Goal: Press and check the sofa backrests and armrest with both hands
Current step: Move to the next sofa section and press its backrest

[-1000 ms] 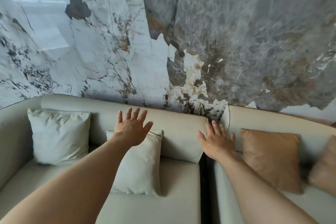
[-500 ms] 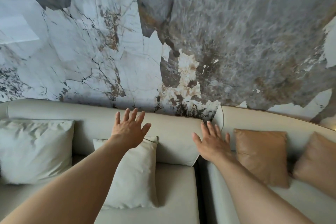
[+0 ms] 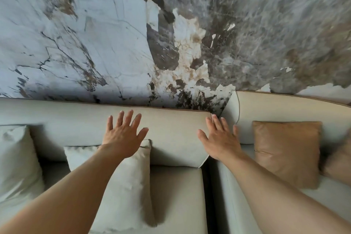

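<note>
Sofa backrests (image 3: 171,131) running along the foot of the marbled wall (image 3: 95,43), the left section meeting the right section (image 3: 284,108) at a dark seam just right of centre. Reaching both arms forward at the left section: left hand (image 3: 123,138) lying flat against its front face above a pale cushion (image 3: 121,173), fingers spread wide and gripping nothing; right hand (image 3: 221,142) lying near that section's right-hand edge, fingers straight and slightly apart, fingertips nearing the top corner by the seam, likewise empty. Judging the task as barely under way, pressing only now beginning on the left section. Leaving the right section, sitting behind a tan cushion (image 3: 286,152), apparently untouched, and the armrest unchecked. Struggling to tell whether the palms are truly bearing in, since no clear dent is showing in the fabric. Missing the armrest altogether, it being out of view. Losing the far ends of the sofa at both picture edges, along with part of a second pale cushion (image 3: 17,161) at the left and another tan one (image 3: 340,165) at the right; motion blur softening the left edge.
</note>
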The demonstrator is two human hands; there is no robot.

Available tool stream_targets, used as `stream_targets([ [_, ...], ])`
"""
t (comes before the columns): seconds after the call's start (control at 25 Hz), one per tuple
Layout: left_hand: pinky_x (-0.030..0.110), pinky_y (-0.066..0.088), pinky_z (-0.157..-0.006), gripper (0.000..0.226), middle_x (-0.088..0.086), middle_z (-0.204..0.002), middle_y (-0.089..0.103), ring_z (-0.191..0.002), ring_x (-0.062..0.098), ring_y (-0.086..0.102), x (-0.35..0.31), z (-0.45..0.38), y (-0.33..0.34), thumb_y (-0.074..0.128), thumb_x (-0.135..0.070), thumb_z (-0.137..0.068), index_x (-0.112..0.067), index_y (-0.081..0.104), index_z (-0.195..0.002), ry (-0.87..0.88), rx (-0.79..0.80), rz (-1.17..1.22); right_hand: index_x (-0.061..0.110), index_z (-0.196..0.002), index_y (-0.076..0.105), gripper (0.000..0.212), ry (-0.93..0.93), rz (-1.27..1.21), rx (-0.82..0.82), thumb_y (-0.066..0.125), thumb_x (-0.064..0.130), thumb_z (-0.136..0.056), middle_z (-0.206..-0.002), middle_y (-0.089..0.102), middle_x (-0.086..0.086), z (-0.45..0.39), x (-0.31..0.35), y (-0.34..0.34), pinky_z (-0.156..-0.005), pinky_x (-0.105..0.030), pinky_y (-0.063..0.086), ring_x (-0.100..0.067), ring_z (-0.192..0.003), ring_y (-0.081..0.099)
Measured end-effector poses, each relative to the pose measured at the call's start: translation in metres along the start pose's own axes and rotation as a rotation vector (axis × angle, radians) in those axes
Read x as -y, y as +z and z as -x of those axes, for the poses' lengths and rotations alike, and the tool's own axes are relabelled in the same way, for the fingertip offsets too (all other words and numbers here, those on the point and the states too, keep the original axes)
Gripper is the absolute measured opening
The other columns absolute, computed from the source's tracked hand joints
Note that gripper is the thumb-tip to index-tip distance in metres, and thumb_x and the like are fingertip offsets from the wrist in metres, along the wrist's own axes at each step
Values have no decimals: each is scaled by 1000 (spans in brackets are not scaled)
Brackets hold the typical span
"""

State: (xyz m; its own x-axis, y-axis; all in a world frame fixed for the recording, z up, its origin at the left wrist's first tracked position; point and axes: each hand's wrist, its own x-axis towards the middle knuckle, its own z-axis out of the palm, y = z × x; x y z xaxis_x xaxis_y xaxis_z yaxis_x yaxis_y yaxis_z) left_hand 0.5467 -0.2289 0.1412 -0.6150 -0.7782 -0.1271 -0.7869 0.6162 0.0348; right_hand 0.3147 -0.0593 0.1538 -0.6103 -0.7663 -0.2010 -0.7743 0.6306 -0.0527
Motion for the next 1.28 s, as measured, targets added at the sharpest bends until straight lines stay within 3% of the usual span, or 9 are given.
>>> stream_targets([
  [0.28, 50, -10, -117, 70, 2, -162, -11, -147, 26, -13, -4, -62, 78, 1, -61, -90, -29, -8, -151, 30, -19, -66, 28, -154, 0, 71, -57, 4, 56, 10, 64, -93, -163, -9, 4, -75, 0, 68, -116, -51, -11, -19, -148, -11],
  [0.68, 47, -12, -117, 76, 1, -162, -9, -147, 25, -14, 25, -128, 152, -8, -63, -84, -28, -7, -152, -14, -95, -71, 30, -153, 5, 75, -129, -97, -145, 5, 67, -87, -163, -3, 6, -155, 33, 165, -117, -48, -4, -15, -148, -6],
  [0.84, 50, -9, -118, 72, 4, -163, 6, -148, 27, -4, 27, -168, 171, 3, -61, -91, -25, 10, -153, -34, -186, -28, 29, -153, 11, 74, -116, -92, -293, 4, 65, -89, -163, 9, 3, -182, 49, 187, -118, -49, -4, -18, -149, 1],
  [1.0, 55, 17, -115, 63, 11, -146, 44, -138, 34, 32, 27, -182, 202, 29, -52, -90, -17, 44, -140, -30, -466, 54, 22, -147, 37, 66, -67, -31, -538, 19, 57, -94, -153, 38, -5, -191, 58, 212, -116, -53, 10, -29, -142, 29],
  [1.28, 54, 22, -113, 61, 13, -141, 50, -133, 36, 39, 27, -194, 208, 34, -49, -89, -15, 50, -137, -30, -577, 35, 20, -146, 39, 65, -65, -18, -610, 24, 54, -92, -151, 41, -6, -203, 59, 217, -114, -56, 17, -31, -140, 32],
])
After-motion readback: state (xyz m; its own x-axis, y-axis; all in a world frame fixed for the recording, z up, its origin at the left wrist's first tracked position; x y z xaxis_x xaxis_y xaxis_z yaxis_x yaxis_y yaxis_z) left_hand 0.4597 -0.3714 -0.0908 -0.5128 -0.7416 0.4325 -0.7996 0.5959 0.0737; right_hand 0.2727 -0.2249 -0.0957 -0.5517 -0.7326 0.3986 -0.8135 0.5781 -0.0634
